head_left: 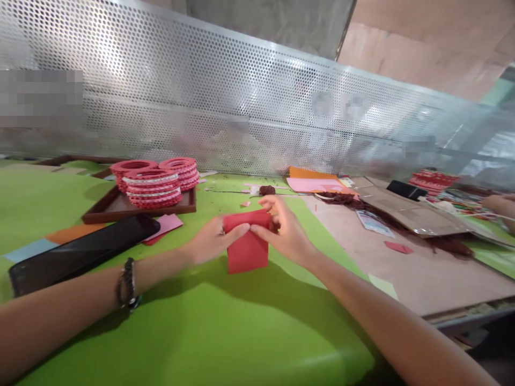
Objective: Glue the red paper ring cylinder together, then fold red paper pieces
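Observation:
A piece of red paper [248, 254] is held up over the green tabletop [225, 332], its upper edge folded or rolled over. My left hand [211, 238] grips its left side, thumb lying across the front and fingers hidden behind. On the right side, my right hand [287, 230] pinches the paper with the thumb in front and the index finger curled above. Both thumbtips nearly meet at the middle of the fold. A dark bracelet [129, 285] circles my left wrist.
At left, a brown tray [137, 214] bears stacks of red and white rings [153, 187]. A black phone [84, 252] lies before it. Pink and orange sheets [317, 182], cardboard [410, 209] and brown yarn [338, 198] are at right. Perforated metal [225, 91] closes the back. Another person's hand [499, 203] shows far right.

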`<state>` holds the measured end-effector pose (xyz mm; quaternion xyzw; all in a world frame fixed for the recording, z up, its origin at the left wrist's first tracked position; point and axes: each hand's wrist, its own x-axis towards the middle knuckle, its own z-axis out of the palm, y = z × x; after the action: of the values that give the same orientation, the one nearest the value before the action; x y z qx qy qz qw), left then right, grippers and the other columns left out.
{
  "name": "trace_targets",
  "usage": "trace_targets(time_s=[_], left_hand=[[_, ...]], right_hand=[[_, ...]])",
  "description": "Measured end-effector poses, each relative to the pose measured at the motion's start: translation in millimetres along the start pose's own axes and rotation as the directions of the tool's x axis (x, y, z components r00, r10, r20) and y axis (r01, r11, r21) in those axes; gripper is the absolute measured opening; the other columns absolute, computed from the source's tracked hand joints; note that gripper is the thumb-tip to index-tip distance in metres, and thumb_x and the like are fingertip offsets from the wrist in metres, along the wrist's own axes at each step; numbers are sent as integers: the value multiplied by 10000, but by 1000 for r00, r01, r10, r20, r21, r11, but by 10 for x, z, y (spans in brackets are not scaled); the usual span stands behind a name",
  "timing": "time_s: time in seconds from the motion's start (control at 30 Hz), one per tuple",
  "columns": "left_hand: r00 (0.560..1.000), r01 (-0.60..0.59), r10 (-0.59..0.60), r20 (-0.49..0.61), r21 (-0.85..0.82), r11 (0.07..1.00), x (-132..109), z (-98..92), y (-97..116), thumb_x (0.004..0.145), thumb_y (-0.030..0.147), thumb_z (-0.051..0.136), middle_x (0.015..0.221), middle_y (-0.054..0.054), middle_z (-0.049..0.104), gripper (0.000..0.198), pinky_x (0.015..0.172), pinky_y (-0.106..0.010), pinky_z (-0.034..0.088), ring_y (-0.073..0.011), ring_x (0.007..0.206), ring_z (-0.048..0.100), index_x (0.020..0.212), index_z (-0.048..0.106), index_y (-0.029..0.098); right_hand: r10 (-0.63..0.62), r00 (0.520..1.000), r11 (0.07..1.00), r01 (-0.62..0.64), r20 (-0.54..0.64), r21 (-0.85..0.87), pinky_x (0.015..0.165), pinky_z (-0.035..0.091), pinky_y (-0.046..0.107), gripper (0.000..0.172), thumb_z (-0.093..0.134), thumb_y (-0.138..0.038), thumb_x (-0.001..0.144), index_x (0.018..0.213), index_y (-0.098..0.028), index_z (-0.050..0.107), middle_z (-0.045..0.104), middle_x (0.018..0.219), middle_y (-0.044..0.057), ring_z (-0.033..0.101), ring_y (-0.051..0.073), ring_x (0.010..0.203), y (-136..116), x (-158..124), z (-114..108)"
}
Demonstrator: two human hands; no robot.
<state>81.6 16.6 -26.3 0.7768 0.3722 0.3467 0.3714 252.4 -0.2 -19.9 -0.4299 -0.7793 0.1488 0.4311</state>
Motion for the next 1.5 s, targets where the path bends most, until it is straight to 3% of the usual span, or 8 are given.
trace_targets(time_s=[0.1, 0.4, 0.7, 0.8, 0.9, 1.1, 1.33, 1.5], left_hand=[[1000, -12, 12, 9, 19, 1000, -20, 21, -5, 765, 441, 433, 697, -11, 647, 324, 571, -252, 468, -164, 624, 571, 779, 624, 180], [994, 95, -94, 53, -29, 995, -34, 45, -70, 693, 446, 522, 806, -22, 685, 275, 589, -250, 456, -198, 703, 604, 801, 628, 215], [994, 90, -93, 58, 45, 995, 6, 75, -184, 687, 445, 530, 784, -27, 691, 258, 653, -250, 435, -210, 712, 605, 730, 629, 211], [992, 105, -105, 67, 14, 994, 2, 75, -180, 694, 446, 524, 797, -19, 693, 257, 651, -245, 434, -204, 722, 604, 737, 625, 213], [985, 152, -145, 96, -66, 986, -13, 69, -157, 689, 450, 528, 742, -14, 685, 251, 601, -242, 432, -190, 665, 600, 703, 602, 211], [963, 210, -174, 204, -171, 963, -41, 51, -102, 704, 486, 497, 433, 50, 509, 300, 494, -229, 386, -114, 407, 486, 615, 504, 199], [974, 129, -110, 197, -87, 988, -25, 15, -136, 697, 553, 488, 366, 79, 348, 404, 402, -214, 240, -67, 344, 284, 525, 418, 195], [912, 122, -58, 407, -135, 983, -67, 0, -161, 683, 569, 506, 396, 72, 339, 412, 391, -216, 189, -61, 354, 260, 542, 422, 190]], right_hand=[[-91, 994, 993, 96, 65, -75, 570, 409, 250, 79, 464, -227, 827, 850, -180, 524, 594, 890, 46, 519, 109, 652, -17, 24, -48], [-54, 997, 994, 59, -52, 97, 415, 377, 208, 162, 439, -298, 844, 871, -172, 537, 600, 815, 18, 451, 41, 422, -8, 32, -91], [-240, 970, 959, 242, 32, -149, 779, 460, 316, 225, 425, -194, 848, 983, -191, 605, 649, 998, 65, 580, 170, 941, 1, 42, -108], [-153, 988, 985, 152, -4, -80, 654, 478, 280, 185, 450, -225, 833, 918, -185, 608, 650, 991, 62, 601, 124, 721, 18, 45, -97], [13, 1000, 994, -11, -19, 108, 423, 408, 222, 154, 472, -271, 814, 850, -175, 587, 651, 920, 46, 475, 38, 412, 35, 52, -88], [151, 988, 939, -131, -40, 317, 366, 352, 189, 128, 496, -277, 787, 849, -183, 556, 404, 391, -106, 430, 56, 325, 14, 61, -76], [140, 985, 867, -173, 105, 467, 376, 346, 187, 249, 539, -401, 770, 905, -192, 562, 470, 566, -65, 432, 43, 377, 77, 80, -117], [108, 960, 702, -256, 257, 664, 534, 449, 220, 353, 411, -488, 840, 1036, -232, 554, 577, 836, 27, 531, 91, 601, 100, 98, -173]])
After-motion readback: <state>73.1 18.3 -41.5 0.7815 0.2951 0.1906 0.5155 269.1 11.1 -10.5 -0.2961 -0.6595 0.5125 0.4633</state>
